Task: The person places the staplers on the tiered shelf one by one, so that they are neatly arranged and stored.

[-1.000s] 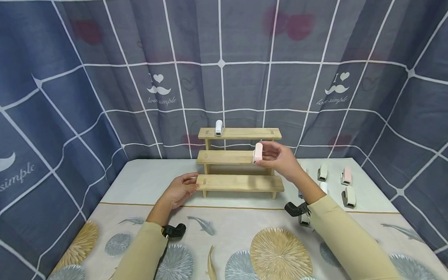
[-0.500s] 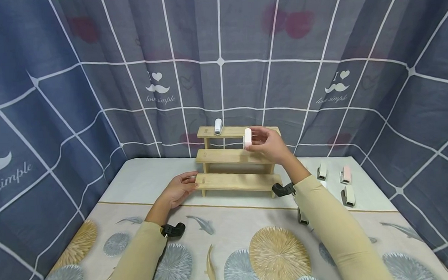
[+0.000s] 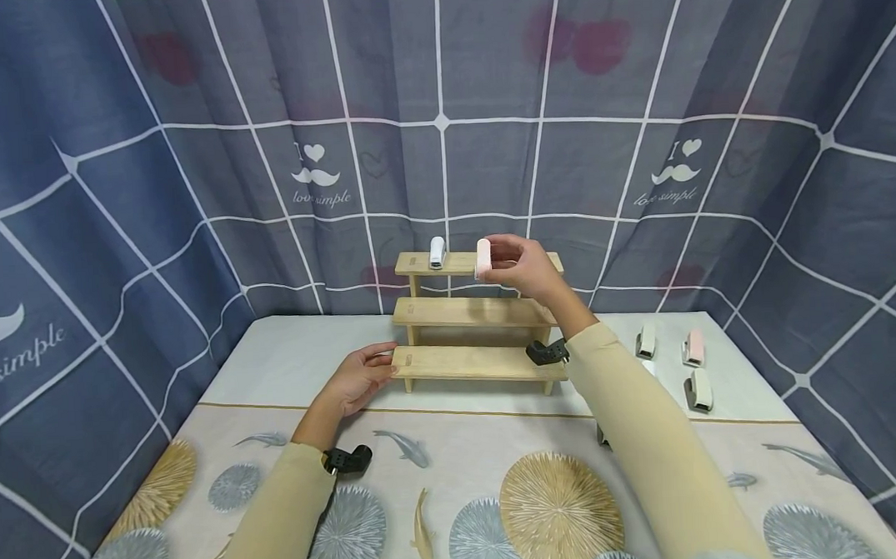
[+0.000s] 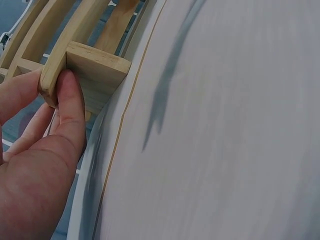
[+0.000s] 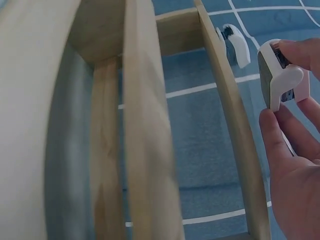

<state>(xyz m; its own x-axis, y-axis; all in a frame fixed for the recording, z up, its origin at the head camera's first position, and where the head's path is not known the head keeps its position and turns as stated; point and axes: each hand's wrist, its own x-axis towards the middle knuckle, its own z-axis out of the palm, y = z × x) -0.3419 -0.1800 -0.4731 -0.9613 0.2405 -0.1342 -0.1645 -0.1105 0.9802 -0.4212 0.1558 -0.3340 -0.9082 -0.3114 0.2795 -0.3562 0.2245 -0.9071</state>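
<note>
A three-step wooden display stand (image 3: 470, 361) stands at the back of the table. My left hand (image 3: 356, 379) pinches the left end of its lowest board (image 4: 56, 62), thumb and fingers on opposite faces in the left wrist view. Between the thumb and fingers of my right hand (image 3: 526, 269) is a pale pink mini stapler (image 3: 483, 260), held up at the front of the top board. In the right wrist view this stapler shows a white side and dark metal inside. A white mini stapler (image 3: 437, 252) sits near the left end of the top board.
On the right of the table are a pink stapler (image 3: 693, 348) and two cream ones, one behind (image 3: 646, 341) and one in front (image 3: 698, 390). My right sleeve (image 3: 650, 437) partly hides others. A checked curtain (image 3: 383, 174) hangs close behind the stand.
My right hand has carried the pink stapler up and left, from beside the middle board to the top board. My left hand keeps its grip on the lowest board.
</note>
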